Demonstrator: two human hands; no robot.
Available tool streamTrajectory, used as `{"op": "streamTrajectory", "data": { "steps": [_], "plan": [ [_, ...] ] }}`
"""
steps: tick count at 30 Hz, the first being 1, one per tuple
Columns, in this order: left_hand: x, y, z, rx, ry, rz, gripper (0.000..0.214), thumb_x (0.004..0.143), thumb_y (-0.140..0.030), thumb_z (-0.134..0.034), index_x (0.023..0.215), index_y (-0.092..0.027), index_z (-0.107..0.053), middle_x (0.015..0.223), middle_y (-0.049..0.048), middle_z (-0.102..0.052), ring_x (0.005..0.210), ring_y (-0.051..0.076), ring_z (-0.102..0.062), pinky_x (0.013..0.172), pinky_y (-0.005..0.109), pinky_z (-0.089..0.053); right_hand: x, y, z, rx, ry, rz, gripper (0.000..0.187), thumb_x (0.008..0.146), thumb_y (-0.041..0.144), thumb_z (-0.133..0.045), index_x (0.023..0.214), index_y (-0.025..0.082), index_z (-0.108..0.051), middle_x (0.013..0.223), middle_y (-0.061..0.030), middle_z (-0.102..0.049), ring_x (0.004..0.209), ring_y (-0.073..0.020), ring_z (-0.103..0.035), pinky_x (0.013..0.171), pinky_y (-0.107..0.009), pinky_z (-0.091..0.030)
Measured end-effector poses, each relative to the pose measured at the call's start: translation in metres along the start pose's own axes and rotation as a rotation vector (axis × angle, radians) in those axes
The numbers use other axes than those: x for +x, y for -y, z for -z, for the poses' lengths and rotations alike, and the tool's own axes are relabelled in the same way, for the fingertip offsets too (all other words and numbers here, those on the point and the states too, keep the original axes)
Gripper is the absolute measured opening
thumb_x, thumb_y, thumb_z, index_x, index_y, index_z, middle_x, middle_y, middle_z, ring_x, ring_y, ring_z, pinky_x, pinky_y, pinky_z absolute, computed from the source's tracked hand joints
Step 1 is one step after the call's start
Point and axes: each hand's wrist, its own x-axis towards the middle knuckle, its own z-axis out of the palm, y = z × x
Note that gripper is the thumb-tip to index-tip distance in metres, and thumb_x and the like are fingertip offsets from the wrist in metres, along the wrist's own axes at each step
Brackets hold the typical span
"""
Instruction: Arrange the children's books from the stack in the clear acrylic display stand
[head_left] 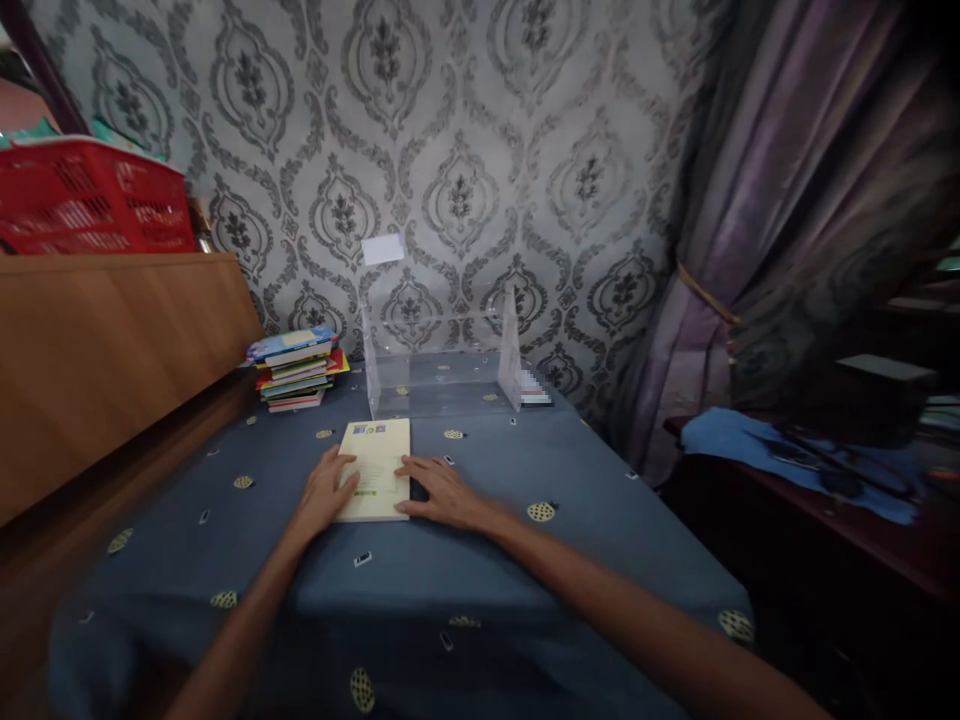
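A thin pale yellow book (377, 460) lies flat on the blue patterned tablecloth (480, 570) in the middle of the table. My left hand (326, 492) rests on the book's left edge, fingers stretched out. My right hand (442, 492) lies at the book's right edge, fingers flat and touching it. Just behind the book stands a clear acrylic holder (442, 365) with upright side walls, and nothing shows inside it.
A stack of colourful books (298, 368) sits at the table's back left. A wooden cabinet (105, 360) with a red basket (94, 200) on top stands to the left. A curtain (757, 230) and a dark side table with blue cloth (795, 455) are on the right.
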Motion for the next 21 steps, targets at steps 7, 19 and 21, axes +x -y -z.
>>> {"op": "streamTrajectory", "data": {
  "steps": [7, 19, 21],
  "plan": [
    [0.009, -0.011, 0.015, -0.319, -0.049, 0.185, 0.044, 0.069, -0.047, -0.069, 0.100, -0.017, -0.072, 0.103, 0.0113, -0.073, 0.113, 0.035, -0.065, 0.100, 0.051, -0.050, -0.003, 0.000, 0.001, -0.001, -0.015, 0.004, 0.056, 0.091, 0.048, -0.069, 0.139, 0.020, -0.059, 0.154, -0.0162, -0.046, 0.144, -0.0315, -0.041, 0.120, -0.052, -0.028],
    [-0.004, -0.011, 0.022, -0.781, 0.025, 0.366, 0.050, 0.052, -0.028, -0.080, 0.100, -0.013, -0.074, 0.102, 0.0144, -0.077, 0.107, 0.033, -0.071, 0.103, 0.047, -0.051, -0.008, -0.005, 0.007, 0.028, -0.010, -0.004, 0.055, 0.091, 0.045, -0.066, 0.140, 0.022, -0.058, 0.155, -0.0155, -0.046, 0.143, -0.0330, -0.042, 0.119, -0.054, -0.031],
    [-0.006, -0.011, 0.023, -0.812, 0.052, 0.365, 0.055, 0.052, -0.033, -0.085, 0.102, -0.012, -0.074, 0.103, 0.0149, -0.077, 0.112, 0.034, -0.069, 0.108, 0.049, -0.047, -0.009, -0.003, 0.009, 0.034, -0.001, -0.004, 0.056, 0.092, 0.047, -0.064, 0.141, 0.021, -0.057, 0.155, -0.0154, -0.046, 0.144, -0.0329, -0.041, 0.119, -0.053, -0.031]
  ]
}}
